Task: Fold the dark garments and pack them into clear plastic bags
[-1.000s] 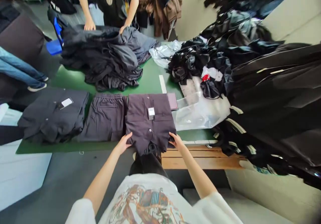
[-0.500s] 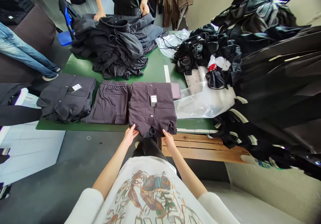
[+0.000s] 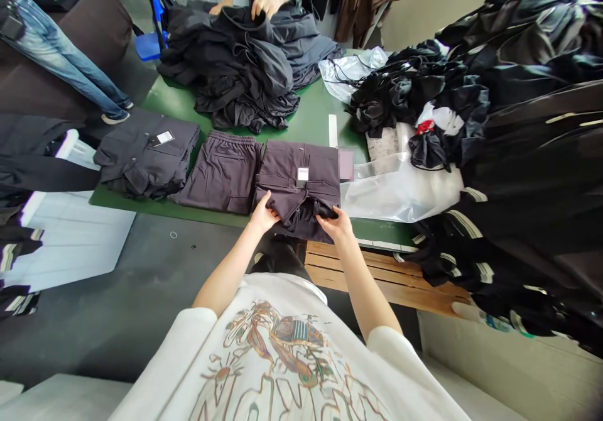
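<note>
A dark purplish-grey folded jacket (image 3: 320, 157) with chest pockets and a white tag (image 3: 303, 174) lies at the near edge of the green table (image 3: 169, 97). My left hand (image 3: 265, 213) grips the left of its lower edge, thumb on top. On the right side, my right hand (image 3: 335, 223) pinches the same edge. Between them the hem is lifted and folded back, showing darker cloth beneath. Folded trousers (image 3: 221, 166) with an elastic waist lie just left of the jacket. Farther left is a stack of dark folded jackets (image 3: 146, 151) with a tag on top.
Across the table another person's hand (image 3: 267, 3) rests on a heap of dark garments (image 3: 245, 63). Clear plastic bags (image 3: 396, 188) and a black tangled pile (image 3: 414, 88) are on the right. A wooden slatted bench (image 3: 377, 276) stands below the table edge.
Both my hands have moved up and inward, lifting the jacket's lower edge and folding it back. The view has shifted, and the other person's hand has moved over the heap.
</note>
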The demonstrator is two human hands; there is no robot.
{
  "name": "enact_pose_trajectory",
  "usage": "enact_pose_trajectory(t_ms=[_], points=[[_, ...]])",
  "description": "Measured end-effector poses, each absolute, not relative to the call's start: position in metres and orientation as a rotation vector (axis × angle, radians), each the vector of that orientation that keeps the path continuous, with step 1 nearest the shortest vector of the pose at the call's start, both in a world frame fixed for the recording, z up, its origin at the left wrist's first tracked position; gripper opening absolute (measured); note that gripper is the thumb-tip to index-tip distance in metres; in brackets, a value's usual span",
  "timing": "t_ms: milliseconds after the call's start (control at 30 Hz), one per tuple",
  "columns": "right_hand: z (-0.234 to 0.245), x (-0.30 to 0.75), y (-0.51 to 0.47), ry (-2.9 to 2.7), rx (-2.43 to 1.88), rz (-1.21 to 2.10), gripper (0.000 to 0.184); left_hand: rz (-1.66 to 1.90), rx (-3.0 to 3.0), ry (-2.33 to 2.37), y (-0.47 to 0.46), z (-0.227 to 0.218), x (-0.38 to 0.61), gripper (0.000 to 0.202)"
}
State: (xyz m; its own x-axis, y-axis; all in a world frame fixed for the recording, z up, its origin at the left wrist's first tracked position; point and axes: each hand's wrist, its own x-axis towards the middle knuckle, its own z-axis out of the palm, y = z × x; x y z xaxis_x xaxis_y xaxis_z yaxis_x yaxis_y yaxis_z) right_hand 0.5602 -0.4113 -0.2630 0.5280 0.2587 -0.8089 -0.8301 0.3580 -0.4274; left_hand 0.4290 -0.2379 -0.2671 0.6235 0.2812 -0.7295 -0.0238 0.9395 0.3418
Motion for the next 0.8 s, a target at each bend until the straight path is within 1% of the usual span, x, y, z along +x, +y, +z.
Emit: enact_pose_trajectory(t_ms=[67, 200, 367, 400, 533, 567, 600, 667, 733, 800], points=[[-0.254, 0.571, -0.402, 0.718, -0.95, 0.802, 0.015, 0.119, 0.375, 0.91, -0.235, -0.263, 0.437, 0.027], [-0.24, 0.592, -0.388, 0.695, -0.984, 0.805, 0.016, -0.031, 0.38, 0.96, -0.229, -0.254, 0.457, 0.037], [-0.24, 0.591, -0.388, 0.454, -1.119, 0.677, 0.012, 0.02, 0.358, 0.963, -0.22, -0.244, 0.483, 0.022], [-0.245, 0.583, -0.391, 0.387, -1.2, 0.622, 0.014, 0.03, 0.356, 0.975, -0.218, -0.242, 0.488, 0.021], [-0.282, 0.535, -0.406, 0.33, -1.661, 0.299, 0.043, 0.023, 0.344, 0.981, -0.213, -0.234, 0.501, 0.022], [-0.292, 0.524, -0.408, 0.335, -1.755, 0.256, 0.046, 0.021, 0.341, 0.975, -0.213, -0.232, 0.502, 0.022], [-0.301, 0.516, -0.409, 0.329, -1.815, 0.267, 0.044, 0.018, 0.339, 0.97, -0.213, -0.231, 0.502, 0.022], [-0.311, 0.509, -0.407, 0.264, -1.826, 0.422, 0.035, 0.003, 0.344, 0.958, -0.213, -0.229, 0.501, 0.022], [-0.31, 0.514, -0.402, 0.189, -1.737, 0.616, 0.025, -0.004, 0.356, 0.94, -0.212, -0.227, 0.501, 0.017], [-0.3, 0.527, -0.396, 0.149, -1.652, 0.733, 0.022, 0.005, 0.368, 0.927, -0.208, -0.225, 0.503, 0.011]])
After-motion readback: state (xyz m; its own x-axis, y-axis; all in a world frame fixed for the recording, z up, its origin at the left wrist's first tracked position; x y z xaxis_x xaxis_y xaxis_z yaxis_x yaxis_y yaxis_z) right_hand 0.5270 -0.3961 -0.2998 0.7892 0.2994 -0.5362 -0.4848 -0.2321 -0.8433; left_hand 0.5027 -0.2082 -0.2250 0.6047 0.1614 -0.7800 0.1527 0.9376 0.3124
